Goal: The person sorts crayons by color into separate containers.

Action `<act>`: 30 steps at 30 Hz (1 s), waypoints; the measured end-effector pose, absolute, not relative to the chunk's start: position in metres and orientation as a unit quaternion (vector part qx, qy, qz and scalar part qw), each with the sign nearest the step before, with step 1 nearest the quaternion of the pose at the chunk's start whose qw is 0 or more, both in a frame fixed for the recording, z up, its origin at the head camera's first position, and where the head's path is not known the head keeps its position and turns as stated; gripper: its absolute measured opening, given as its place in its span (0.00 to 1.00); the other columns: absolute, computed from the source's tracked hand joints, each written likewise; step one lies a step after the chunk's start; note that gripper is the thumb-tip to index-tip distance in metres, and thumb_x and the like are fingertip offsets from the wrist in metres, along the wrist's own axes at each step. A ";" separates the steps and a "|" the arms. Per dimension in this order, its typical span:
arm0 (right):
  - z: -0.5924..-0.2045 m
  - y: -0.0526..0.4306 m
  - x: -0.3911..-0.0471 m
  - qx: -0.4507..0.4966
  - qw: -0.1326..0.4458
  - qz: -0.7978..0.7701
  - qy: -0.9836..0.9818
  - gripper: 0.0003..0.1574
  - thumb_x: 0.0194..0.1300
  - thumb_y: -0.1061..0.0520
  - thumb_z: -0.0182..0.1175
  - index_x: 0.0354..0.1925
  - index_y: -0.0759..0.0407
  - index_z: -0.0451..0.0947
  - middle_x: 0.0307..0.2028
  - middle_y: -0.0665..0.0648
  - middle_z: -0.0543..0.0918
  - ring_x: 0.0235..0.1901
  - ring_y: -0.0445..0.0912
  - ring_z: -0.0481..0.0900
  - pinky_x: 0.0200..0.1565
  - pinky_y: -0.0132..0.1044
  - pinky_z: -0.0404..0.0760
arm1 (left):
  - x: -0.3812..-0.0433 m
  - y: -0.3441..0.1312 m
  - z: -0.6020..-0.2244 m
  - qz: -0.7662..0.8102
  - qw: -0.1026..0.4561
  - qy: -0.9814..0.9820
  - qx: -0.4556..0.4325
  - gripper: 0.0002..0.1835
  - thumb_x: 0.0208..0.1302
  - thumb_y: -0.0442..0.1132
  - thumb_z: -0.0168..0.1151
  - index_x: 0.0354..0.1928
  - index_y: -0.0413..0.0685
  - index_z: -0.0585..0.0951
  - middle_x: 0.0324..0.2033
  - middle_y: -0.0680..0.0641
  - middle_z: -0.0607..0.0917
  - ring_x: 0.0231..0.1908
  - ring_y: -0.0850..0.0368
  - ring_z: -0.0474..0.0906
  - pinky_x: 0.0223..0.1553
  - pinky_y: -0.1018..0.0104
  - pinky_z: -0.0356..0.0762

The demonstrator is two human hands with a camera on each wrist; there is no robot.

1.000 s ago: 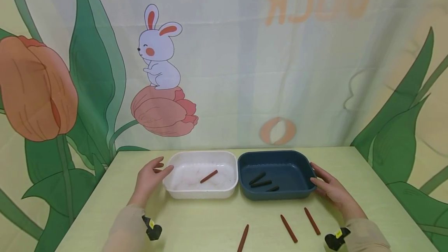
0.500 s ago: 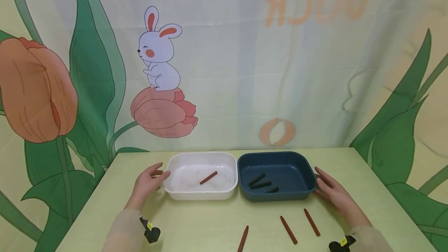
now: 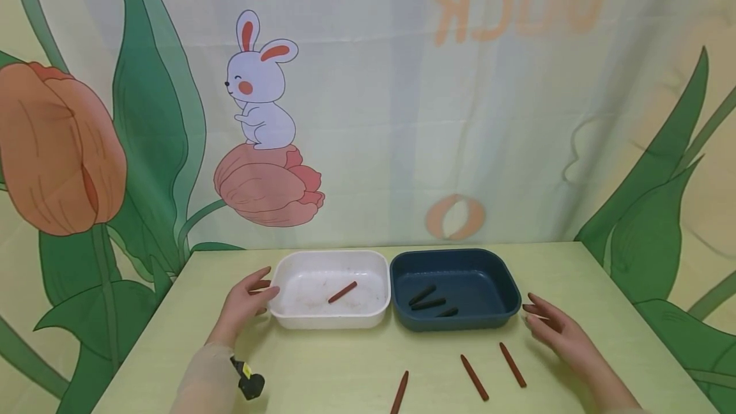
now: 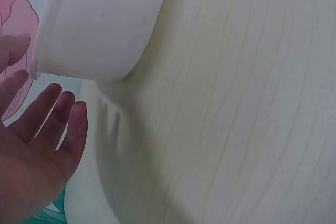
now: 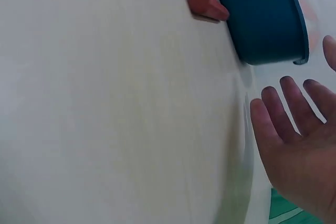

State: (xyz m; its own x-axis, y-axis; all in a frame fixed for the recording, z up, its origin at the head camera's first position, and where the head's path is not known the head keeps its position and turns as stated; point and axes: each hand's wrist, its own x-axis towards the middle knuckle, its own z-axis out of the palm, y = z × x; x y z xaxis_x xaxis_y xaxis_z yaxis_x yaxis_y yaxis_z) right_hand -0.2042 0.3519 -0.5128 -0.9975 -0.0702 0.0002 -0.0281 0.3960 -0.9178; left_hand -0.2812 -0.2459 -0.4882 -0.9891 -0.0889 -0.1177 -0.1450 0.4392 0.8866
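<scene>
A white tub (image 3: 329, 321) stands beside a dark blue tub (image 3: 454, 322), their ends close together. My left hand (image 3: 244, 304) is at the white tub's left end, fingers loosely spread; in the left wrist view its fingertips (image 4: 64, 98) are right by the rim. My right hand (image 3: 560, 334) is just off the blue tub's right end, with relaxed fingers and nothing in them. One red-brown crayon-like stick (image 3: 342, 292) lies in the white tub. Several dark sticks (image 3: 428, 303) of similar shape lie in the blue one.
Three more red-brown sticks lie on the pale table (image 3: 322, 369) in front: one near the middle (image 3: 399, 392), another (image 3: 474, 377) to its right, and the last (image 3: 512, 365) close to my right hand. Behind the table hangs a printed curtain (image 3: 368, 114).
My right hand has let go of the blue tub's end and moved right and towards me. My left thumb has drawn back slightly from over the white rim. Tubs and sticks stay put.
</scene>
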 end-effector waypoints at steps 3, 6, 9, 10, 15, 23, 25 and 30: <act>-0.513 0.348 -0.198 -0.009 0.005 -0.488 0.873 0.41 0.74 0.49 0.56 0.74 0.67 0.56 0.63 0.71 0.72 0.53 0.40 0.77 0.47 0.29 0.78 | -0.281 -0.245 -0.489 0.531 0.030 0.844 -0.070 0.35 0.68 0.44 0.63 0.74 0.49 0.64 0.65 0.33 0.71 0.59 0.38 0.71 0.47 0.58 0.81; -0.512 0.343 -0.191 0.006 -0.004 -0.448 0.894 0.41 0.72 0.48 0.59 0.73 0.66 0.60 0.59 0.68 0.77 0.54 0.53 0.78 0.46 0.30 0.78 | -0.282 -0.245 -0.489 0.536 0.035 0.841 -0.071 0.34 0.68 0.43 0.63 0.74 0.49 0.64 0.65 0.33 0.70 0.59 0.38 0.71 0.47 0.58 0.81; -0.512 0.339 -0.185 0.006 -0.013 -0.434 0.901 0.40 0.71 0.49 0.61 0.72 0.66 0.62 0.56 0.66 0.79 0.51 0.53 0.79 0.45 0.31 0.78 | -0.282 -0.244 -0.490 0.540 0.039 0.837 -0.073 0.34 0.68 0.42 0.63 0.74 0.50 0.65 0.64 0.34 0.71 0.58 0.39 0.72 0.46 0.59 0.81; -0.513 0.338 -0.183 0.004 -0.019 -0.432 0.902 0.40 0.70 0.49 0.62 0.71 0.66 0.62 0.55 0.66 0.79 0.50 0.51 0.80 0.46 0.32 0.79 | -0.282 -0.245 -0.490 0.542 0.040 0.836 -0.073 0.34 0.67 0.41 0.63 0.74 0.50 0.65 0.64 0.34 0.71 0.57 0.39 0.72 0.46 0.60 0.82; -0.513 0.334 -0.175 -0.009 -0.046 -0.423 0.905 0.38 0.69 0.51 0.64 0.70 0.65 0.66 0.53 0.64 0.80 0.47 0.48 0.80 0.47 0.34 0.80 | -0.283 -0.246 -0.493 0.550 0.044 0.832 -0.064 0.33 0.67 0.38 0.63 0.73 0.49 0.66 0.63 0.34 0.72 0.54 0.42 0.73 0.41 0.63 0.82; -0.513 0.327 -0.163 -0.015 -0.054 -0.406 0.912 0.39 0.66 0.50 0.67 0.69 0.63 0.68 0.53 0.63 0.79 0.49 0.55 0.79 0.46 0.40 0.81 | -0.281 -0.246 -0.494 0.561 0.044 0.825 -0.056 0.32 0.67 0.34 0.59 0.73 0.45 0.66 0.61 0.32 0.73 0.51 0.44 0.76 0.39 0.63 0.83; -0.515 0.327 -0.162 -0.011 -0.052 -0.396 0.917 0.39 0.65 0.48 0.67 0.69 0.61 0.69 0.52 0.62 0.79 0.48 0.54 0.79 0.46 0.40 0.80 | -0.281 -0.245 -0.494 0.562 0.043 0.824 -0.057 0.32 0.67 0.34 0.59 0.73 0.45 0.66 0.61 0.32 0.73 0.51 0.44 0.76 0.40 0.63 0.83; -0.523 0.324 -0.160 -0.011 -0.042 -0.370 0.928 0.41 0.61 0.44 0.70 0.67 0.59 0.71 0.50 0.57 0.80 0.46 0.49 0.78 0.44 0.37 0.80 | -0.282 -0.244 -0.494 0.563 0.044 0.823 -0.059 0.32 0.68 0.34 0.59 0.73 0.46 0.66 0.61 0.33 0.72 0.51 0.44 0.76 0.41 0.62 0.83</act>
State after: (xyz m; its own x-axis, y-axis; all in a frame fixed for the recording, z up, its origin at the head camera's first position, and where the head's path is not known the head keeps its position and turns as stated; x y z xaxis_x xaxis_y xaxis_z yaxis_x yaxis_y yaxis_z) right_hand -0.1601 0.3244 -0.5228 -0.9962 0.0116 0.0861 -0.0508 0.7257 -0.6861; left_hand -0.2817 -0.2440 -0.4939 -0.9892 -0.0482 -0.1381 -0.1462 0.3589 0.9219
